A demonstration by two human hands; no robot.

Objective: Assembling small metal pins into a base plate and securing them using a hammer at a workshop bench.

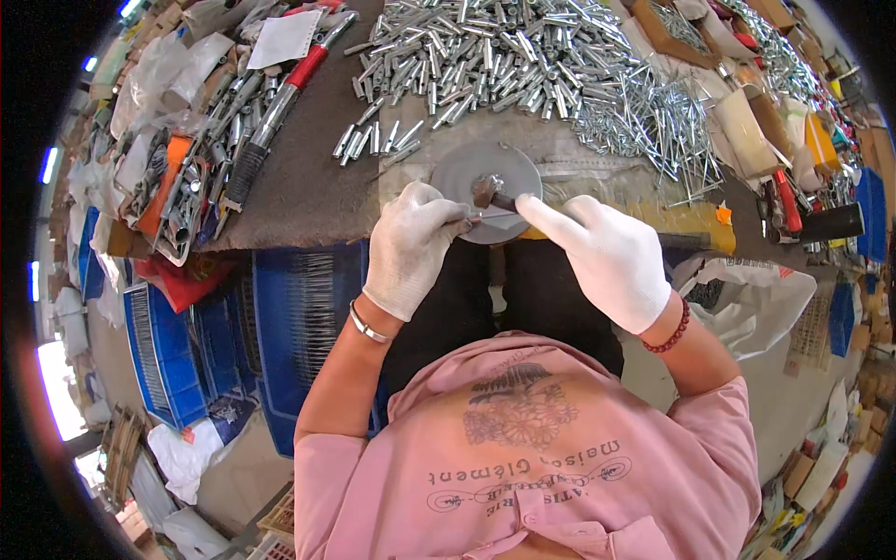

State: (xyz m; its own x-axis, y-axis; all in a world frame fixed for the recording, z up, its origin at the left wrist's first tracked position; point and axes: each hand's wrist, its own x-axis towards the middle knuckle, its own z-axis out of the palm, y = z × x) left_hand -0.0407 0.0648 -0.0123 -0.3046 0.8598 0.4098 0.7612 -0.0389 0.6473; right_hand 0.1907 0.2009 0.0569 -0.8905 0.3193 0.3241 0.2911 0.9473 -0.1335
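My left hand (pixel 407 245), in a white knit glove, pinches a small metal rod-like part (pixel 474 220) over the near side of a round grey plate (pixel 504 161). The far end of this part is hard to make out. In the gloved right hand (pixel 609 259) is a small hammer (pixel 484 191) with a dark handle, my index finger stretched along it. The hammer's head is over the middle of the plate, close to my left fingertips. Beyond the plate lies a large heap of silvery metal sleeves (pixel 467 58), with a pile of thin metal pins (pixel 644 126) to its right.
Tools and plastic bags crowd the bench's left side, among them a red-and-black bar tool (pixel 271 121). Cardboard boxes (pixel 747 131) and a red-handled tool (pixel 787 201) sit at right. Blue crates (pixel 280 327) holding rods stand below left; a white sack (pixel 756 303) is below right.
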